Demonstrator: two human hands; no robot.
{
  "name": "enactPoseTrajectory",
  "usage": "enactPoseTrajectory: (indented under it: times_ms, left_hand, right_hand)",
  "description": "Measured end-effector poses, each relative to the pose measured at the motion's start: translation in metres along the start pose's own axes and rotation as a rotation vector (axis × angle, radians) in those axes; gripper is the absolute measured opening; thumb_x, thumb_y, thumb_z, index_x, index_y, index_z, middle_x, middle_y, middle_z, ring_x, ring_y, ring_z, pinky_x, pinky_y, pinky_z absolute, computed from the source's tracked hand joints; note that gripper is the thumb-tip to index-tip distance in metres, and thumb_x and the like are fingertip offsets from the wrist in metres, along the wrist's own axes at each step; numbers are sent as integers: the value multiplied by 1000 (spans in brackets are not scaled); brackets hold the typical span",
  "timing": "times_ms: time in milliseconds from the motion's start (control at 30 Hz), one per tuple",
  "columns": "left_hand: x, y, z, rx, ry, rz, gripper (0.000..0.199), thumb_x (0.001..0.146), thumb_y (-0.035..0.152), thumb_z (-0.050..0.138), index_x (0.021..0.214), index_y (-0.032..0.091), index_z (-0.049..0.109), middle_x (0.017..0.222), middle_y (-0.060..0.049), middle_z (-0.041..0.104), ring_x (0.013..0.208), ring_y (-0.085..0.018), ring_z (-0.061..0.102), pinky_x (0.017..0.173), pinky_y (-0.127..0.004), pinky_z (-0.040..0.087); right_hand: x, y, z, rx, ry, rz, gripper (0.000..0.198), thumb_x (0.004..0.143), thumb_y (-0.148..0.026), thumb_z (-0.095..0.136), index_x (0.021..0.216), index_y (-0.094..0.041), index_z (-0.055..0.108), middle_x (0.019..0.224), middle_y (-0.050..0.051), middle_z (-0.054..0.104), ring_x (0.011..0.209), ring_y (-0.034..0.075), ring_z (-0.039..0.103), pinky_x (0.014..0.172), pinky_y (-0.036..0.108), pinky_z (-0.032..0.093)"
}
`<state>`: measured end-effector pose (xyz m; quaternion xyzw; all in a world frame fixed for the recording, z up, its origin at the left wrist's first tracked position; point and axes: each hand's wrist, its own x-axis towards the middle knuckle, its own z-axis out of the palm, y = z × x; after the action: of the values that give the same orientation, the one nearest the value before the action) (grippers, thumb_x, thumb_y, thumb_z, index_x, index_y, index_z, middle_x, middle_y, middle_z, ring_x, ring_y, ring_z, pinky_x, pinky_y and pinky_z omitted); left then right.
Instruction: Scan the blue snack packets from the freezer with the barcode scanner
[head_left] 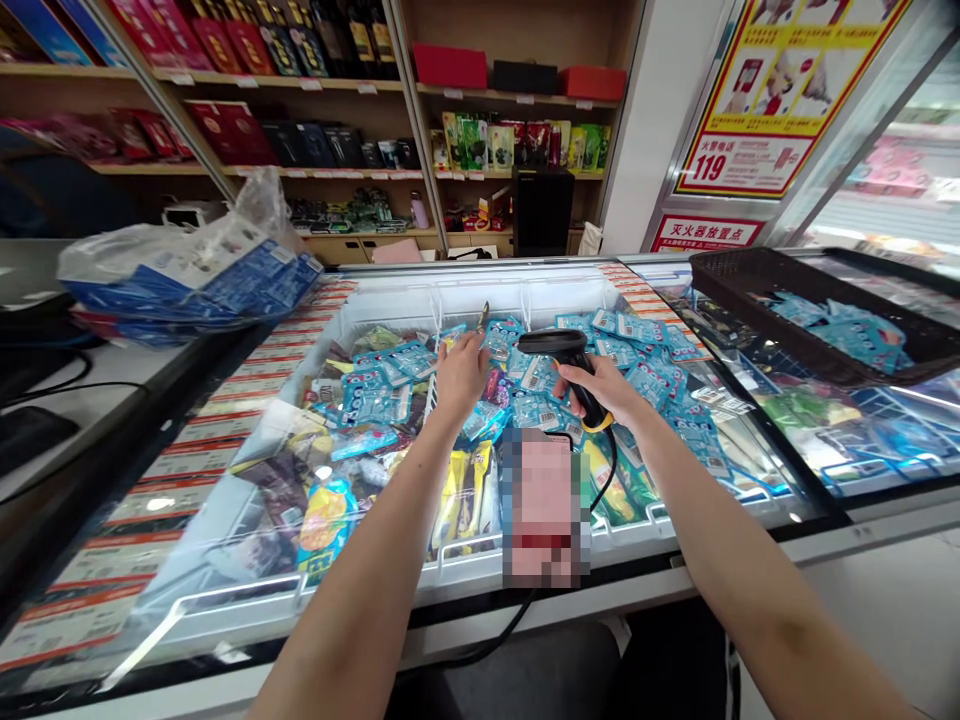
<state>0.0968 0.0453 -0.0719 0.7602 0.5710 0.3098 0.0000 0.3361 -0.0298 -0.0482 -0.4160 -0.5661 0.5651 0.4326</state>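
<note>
My right hand (600, 388) is wrapped round the grip of a black barcode scanner (556, 343), its head pointing left. A cable runs down from the yellow-trimmed base of its handle. My left hand (462, 375) is curled at the middle of the glass-topped freezer (420, 300). A slim pointed thing (484, 316) sticks up by its fingertips; I cannot make out its kind or whether the fingers hold it. Many light-blue packets (536, 410) lie around and between both hands. Nearer to me is a pixelated pink phone-like shape (546, 500).
A dark brown basket (720, 285) with more light-blue packets stands at the right. Blue-and-white packs in a clear plastic bag (195, 260) lie at the left. Shelves (315, 80) with boxes and bottles stand behind. Frozen goods show inside the freezer.
</note>
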Motion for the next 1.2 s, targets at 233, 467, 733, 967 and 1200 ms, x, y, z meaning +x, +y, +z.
enactPoseTrajectory:
  times_ms: [233, 467, 733, 967, 1200]
  left_hand:
    - [28, -2, 23, 38, -12, -192, 48, 88, 43, 51, 128, 17, 59, 124, -14, 64, 119, -34, 53, 99, -45, 41]
    - [27, -13, 18, -56, -38, -278, 59, 77, 39, 65, 129, 12, 54, 114, -16, 63, 112, -31, 56, 98, -42, 43]
    - [-4, -43, 18, -527, 261, -282, 47, 79, 34, 63, 119, 15, 45, 112, -12, 62, 100, -21, 62, 91, -37, 49]
    - [-12, -47, 16, -681, 325, -290, 51, 91, 52, 47, 127, 18, 35, 108, -11, 64, 98, -20, 64, 89, -37, 51]
    - [-6, -45, 14, -615, 270, -263, 45, 93, 52, 43, 123, 18, 46, 117, -13, 62, 111, -23, 61, 99, -41, 47]
  right_hand:
    - [1, 1, -1, -13, -11, -18, 39, 81, -52, 66, 98, -17, 57, 79, 6, 70, 43, 11, 57, 37, 25, 45]
    - [1, 0, 1, -16, -6, -9, 39, 81, -51, 67, 97, -17, 57, 78, 6, 70, 43, 11, 56, 36, 24, 44]
    - [0, 0, 3, -27, 4, 4, 38, 79, -52, 68, 95, -18, 59, 77, 6, 70, 43, 12, 56, 37, 25, 44]
    - [-4, -2, 3, -12, -1, -6, 39, 80, -51, 68, 99, -18, 59, 78, 6, 70, 44, 12, 57, 38, 25, 44]
    - [-4, -3, 4, -69, -8, -14, 41, 80, -54, 68, 98, -18, 61, 78, 7, 71, 44, 12, 57, 38, 24, 44]
